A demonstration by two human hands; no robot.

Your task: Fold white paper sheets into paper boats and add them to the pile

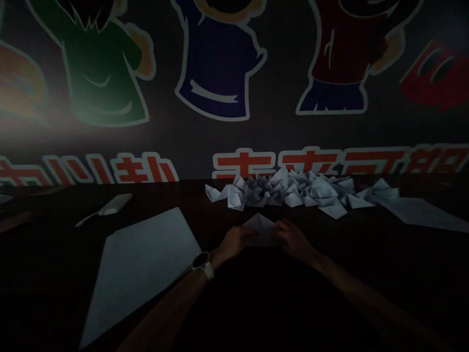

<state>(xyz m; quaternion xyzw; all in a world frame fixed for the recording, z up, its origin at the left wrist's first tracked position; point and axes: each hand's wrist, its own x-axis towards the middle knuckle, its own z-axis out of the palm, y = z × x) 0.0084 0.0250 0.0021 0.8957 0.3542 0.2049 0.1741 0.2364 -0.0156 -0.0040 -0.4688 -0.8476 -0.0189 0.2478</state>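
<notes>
A white sheet of paper [261,226], folded to a point at its top, lies on the dark table between my hands. My left hand [236,240], with a watch [201,262] on its wrist, grips the paper's left side with curled fingers. On the other side my right hand [291,238] has its fingers closed on the right edge. Just beyond, a heap of folded paper boats [286,188] is piled up. To the left of my left forearm lies a stack of flat white paper [146,266]. Dim light hides the fingertips.
At the far left lies a white device with a cable [115,204]. Flat papers [425,214] rest to the right of the heap. Behind the table rises a wall [286,132] with painted cartoon figures and red lettering. Another person's hand [16,220] shows dimly at the left edge.
</notes>
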